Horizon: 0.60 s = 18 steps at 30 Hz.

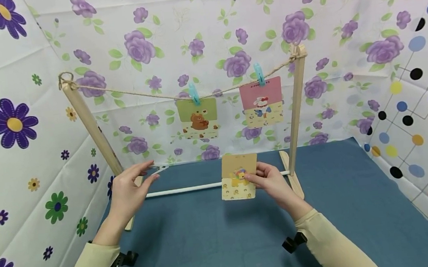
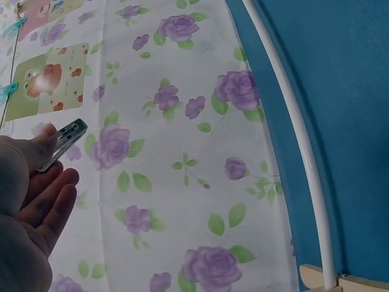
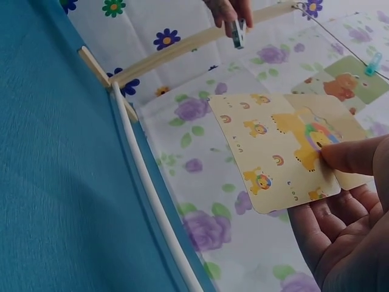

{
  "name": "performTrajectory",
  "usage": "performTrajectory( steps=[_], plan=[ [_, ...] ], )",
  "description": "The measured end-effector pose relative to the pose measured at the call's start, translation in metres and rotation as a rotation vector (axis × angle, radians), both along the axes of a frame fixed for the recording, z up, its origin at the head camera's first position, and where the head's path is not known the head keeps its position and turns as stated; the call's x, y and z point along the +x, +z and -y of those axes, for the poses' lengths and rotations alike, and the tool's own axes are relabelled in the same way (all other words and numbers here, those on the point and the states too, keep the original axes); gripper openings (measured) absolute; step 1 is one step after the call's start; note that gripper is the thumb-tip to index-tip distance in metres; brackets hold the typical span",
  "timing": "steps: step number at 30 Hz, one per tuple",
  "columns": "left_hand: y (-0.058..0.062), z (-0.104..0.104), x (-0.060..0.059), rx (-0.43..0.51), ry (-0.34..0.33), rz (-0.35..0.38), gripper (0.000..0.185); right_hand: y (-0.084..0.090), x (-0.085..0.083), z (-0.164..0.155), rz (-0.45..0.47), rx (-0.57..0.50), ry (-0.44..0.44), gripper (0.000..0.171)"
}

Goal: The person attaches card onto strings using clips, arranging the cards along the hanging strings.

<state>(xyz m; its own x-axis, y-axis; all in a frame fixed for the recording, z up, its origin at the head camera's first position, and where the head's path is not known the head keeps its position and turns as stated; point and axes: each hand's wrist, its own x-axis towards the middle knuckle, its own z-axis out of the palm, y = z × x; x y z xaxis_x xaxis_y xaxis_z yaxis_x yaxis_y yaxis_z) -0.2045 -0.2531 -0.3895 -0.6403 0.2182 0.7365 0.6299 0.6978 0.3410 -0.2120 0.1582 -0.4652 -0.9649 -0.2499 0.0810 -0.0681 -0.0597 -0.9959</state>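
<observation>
My left hand [image 1: 129, 192] pinches a small see-through clothespin [image 2: 64, 141] between thumb and fingers, out in front of the left post. The clothespin points toward the middle. In my right hand [image 1: 276, 187] is a yellow card [image 1: 238, 190] with a lion on it, gripped at its right edge, thumb in front and fingers behind. The card is upright, below the rope [image 1: 130, 93]. Two cards hang on that rope from blue clothespins: a green bear card [image 1: 197, 122] near the middle and a pink rabbit card [image 1: 262, 104] to its right.
The rope is tied between two wooden posts, left [image 1: 92, 125] and right [image 1: 297, 105]. A white rod [image 1: 188, 189] joins their feet on the blue cloth [image 1: 208, 244]. Flowered sheets [image 1: 205, 36] stand behind and left; a dotted sheet [image 1: 423, 123] is on the right.
</observation>
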Motion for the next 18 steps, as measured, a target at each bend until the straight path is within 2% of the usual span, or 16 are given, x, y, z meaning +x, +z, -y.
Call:
performTrajectory(
  steps=[6, 18],
  plan=[
    [0.011, 0.001, -0.001, -0.014, 0.022, 0.005, 0.047, 0.002, -0.002, 0.010, -0.012, -0.014, 0.020, 0.043],
    [0.039, -0.002, -0.009, -0.018, -0.016, -0.042, 0.040, 0.010, -0.007, 0.037, -0.029, -0.020, 0.027, 0.041]
  ],
)
